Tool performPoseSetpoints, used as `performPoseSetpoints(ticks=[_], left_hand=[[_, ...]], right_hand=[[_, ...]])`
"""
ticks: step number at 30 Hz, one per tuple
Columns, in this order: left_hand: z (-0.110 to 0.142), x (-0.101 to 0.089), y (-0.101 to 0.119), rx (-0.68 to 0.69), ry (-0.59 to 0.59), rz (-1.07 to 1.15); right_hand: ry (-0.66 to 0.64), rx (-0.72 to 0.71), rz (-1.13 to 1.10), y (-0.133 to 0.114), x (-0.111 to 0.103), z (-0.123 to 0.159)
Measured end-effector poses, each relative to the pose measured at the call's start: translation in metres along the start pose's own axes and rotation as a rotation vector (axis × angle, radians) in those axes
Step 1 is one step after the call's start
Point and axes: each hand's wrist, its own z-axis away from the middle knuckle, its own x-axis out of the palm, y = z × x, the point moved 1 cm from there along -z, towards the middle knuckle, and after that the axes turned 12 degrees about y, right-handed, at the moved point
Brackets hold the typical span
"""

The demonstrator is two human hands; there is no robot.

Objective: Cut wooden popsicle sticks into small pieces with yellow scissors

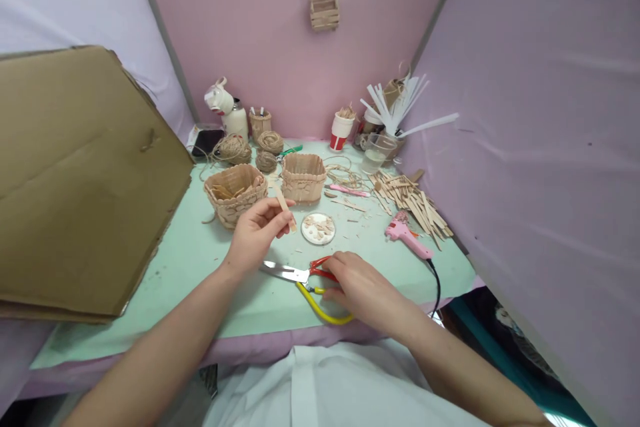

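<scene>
My left hand (260, 230) pinches a wooden craft stick (283, 201) above the table, its fingers closed round the middle. Below and to the right, my right hand (355, 283) has its fingers on the red handles of the scissors (290, 272). Their blades lie near the tabletop and point left. Partly under that hand is a yellow-handled tool (320, 310), its jaws hidden beside the scissors. Just beyond both hands sits a small round white dish (319, 229) with cut wood pieces.
Two woven baskets (303, 178) stand behind the dish, the left one holding wooden pieces. Loose sticks (415, 203) and a pink glue gun (407, 237) lie at right. Twine balls (235, 149), jars and cups line the back. Large cardboard (80, 187) leans at left.
</scene>
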Motion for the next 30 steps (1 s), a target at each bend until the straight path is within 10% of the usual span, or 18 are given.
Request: performPoseSetpoints(ticks=[15, 22, 30], left_hand=[[-0.013, -0.022, 0.018, 0.053, 0.139, 0.150], [0.002, -0.001, 0.001, -0.340, -0.419, -0.095], [0.013, 0.046, -0.001, -0.416, -0.716, -0.114]], right_hand=[[-0.016, 0.191, -0.213, 0.020, -0.008, 0.031], [0.093, 0.519, -0.870, 0.037, -0.012, 0.061], [0.054, 0.516, -0.904, 0.029, -0.009, 0.068]])
